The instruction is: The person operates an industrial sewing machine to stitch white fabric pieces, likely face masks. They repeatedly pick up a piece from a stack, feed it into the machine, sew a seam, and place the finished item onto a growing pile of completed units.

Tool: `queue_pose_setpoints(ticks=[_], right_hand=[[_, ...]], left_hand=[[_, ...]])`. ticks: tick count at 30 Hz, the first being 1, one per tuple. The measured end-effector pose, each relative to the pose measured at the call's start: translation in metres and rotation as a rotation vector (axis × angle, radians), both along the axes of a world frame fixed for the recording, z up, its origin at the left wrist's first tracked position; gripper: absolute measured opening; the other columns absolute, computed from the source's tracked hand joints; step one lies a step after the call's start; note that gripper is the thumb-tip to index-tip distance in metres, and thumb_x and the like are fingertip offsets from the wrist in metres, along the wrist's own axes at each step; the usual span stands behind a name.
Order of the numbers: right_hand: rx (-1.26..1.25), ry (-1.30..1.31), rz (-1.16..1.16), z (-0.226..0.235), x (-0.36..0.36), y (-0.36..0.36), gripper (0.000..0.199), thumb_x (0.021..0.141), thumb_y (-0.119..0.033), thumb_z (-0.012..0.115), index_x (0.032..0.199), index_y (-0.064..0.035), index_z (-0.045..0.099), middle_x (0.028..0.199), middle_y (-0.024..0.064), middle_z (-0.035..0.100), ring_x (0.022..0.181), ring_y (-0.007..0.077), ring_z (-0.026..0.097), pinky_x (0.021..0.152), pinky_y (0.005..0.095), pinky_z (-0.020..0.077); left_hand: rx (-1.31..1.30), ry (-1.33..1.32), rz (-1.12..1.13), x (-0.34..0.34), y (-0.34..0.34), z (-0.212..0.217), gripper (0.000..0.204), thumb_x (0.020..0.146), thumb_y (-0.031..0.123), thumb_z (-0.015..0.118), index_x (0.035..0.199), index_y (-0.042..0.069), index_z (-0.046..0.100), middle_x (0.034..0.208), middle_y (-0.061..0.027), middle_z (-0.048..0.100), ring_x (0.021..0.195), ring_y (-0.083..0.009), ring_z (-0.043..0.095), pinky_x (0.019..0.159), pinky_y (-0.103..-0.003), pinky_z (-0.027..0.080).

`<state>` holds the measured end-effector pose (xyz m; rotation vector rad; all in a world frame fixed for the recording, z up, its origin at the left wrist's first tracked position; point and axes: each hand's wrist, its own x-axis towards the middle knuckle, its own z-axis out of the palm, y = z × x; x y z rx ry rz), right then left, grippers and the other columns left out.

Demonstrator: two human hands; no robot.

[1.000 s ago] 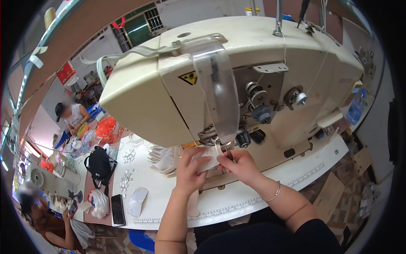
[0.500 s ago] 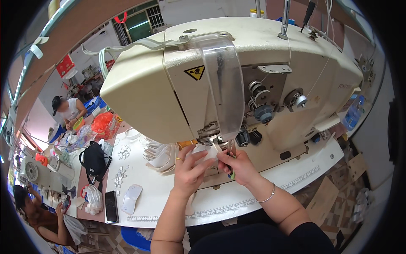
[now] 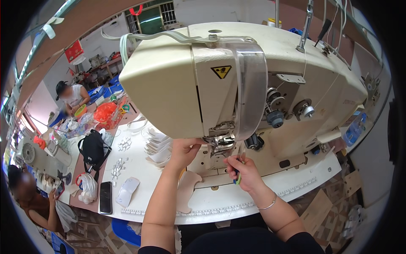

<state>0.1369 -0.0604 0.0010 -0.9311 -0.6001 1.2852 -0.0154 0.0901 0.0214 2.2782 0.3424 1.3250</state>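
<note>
A large cream sewing machine fills the middle of the view. My left hand is at the left of its needle area, fingers bent together; the fingertips are hidden by the machine head, so what they hold cannot be made out. My right hand sits right of the needle area, closed round small scissors with a green and blue handle, blades pointing up. A pale cut piece lies beside my left forearm. A stack of pale curved pieces stands left of my left hand.
On the white table lie a black phone, a pale flat piece and small white bits. Further left are a black bag and a white plastic bag. Two people sit at the left. A ruler strip follows the table's front edge.
My left hand has moved from in front of the needle area to its left side, partly behind the machine head. My right hand, still with the scissors, is slightly lower. The view has shifted.
</note>
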Motion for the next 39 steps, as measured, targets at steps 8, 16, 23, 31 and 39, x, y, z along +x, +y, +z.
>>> queue_pose_setpoints(ticks=[8, 16, 23, 31, 39], right_hand=[[-0.051, 0.001, 0.008, -0.010, -0.002, 0.000, 0.019, 0.081, -0.019, 0.060, 0.087, -0.0008, 0.059, 0.064, 0.0001, 0.052, 0.051, 0.0049, 0.043, 0.044, 0.0166, 0.0326], [-0.101, -0.172, 0.026, -0.029, -0.016, 0.002, 0.018, 0.081, -0.019, 0.060, 0.084, -0.0014, 0.059, 0.065, 0.0002, 0.052, 0.049, 0.0029, 0.039, 0.043, 0.0161, 0.0288], [0.107, -0.973, 0.145, -0.059, -0.040, 0.019, 0.020, 0.074, -0.008, 0.061, 0.091, 0.0014, 0.058, 0.078, 0.0034, 0.055, 0.071, 0.0117, 0.052, 0.067, 0.0248, 0.0440], [0.242, -1.329, 0.076, -0.061, -0.062, 0.049, 0.018, 0.073, -0.011, 0.062, 0.087, -0.0014, 0.059, 0.083, 0.0106, 0.060, 0.075, 0.0278, 0.057, 0.068, 0.0314, 0.0452], [0.174, -0.757, 0.226, -0.009, -0.049, 0.022, 0.012, 0.077, -0.005, 0.060, 0.089, -0.0036, 0.059, 0.077, 0.0006, 0.059, 0.068, 0.0082, 0.053, 0.062, 0.0228, 0.0433]], left_hand=[[-0.336, -0.001, -0.001, -0.003, -0.004, -0.003, 0.017, 0.073, 0.004, 0.064, 0.089, 0.000, 0.061, 0.066, -0.0002, 0.058, 0.055, -0.0058, 0.047, 0.049, -0.022, 0.038], [-0.489, 0.131, 0.035, -0.012, -0.002, 0.001, 0.034, 0.068, 0.018, 0.071, 0.099, 0.007, 0.061, 0.092, -0.0090, 0.060, 0.081, -0.0173, 0.057, 0.070, -0.026, 0.044], [0.277, 0.067, 0.615, -0.080, -0.027, -0.001, 0.049, 0.057, 0.015, 0.074, 0.104, 0.016, 0.060, 0.104, -0.0109, 0.053, 0.093, -0.0293, 0.050, 0.078, -0.039, 0.040], [0.020, 0.589, 1.243, -0.225, -0.056, -0.081, 0.055, 0.057, 0.029, 0.075, 0.108, 0.019, 0.057, 0.116, -0.0104, 0.046, 0.109, -0.0309, 0.041, 0.092, -0.046, 0.027], [-0.910, -0.118, 0.028, -0.110, -0.065, -0.057, 0.040, 0.089, 0.026, 0.044, 0.119, 0.000, 0.045, 0.120, -0.0134, 0.048, 0.112, -0.0218, 0.044, 0.096, -0.032, 0.031]])
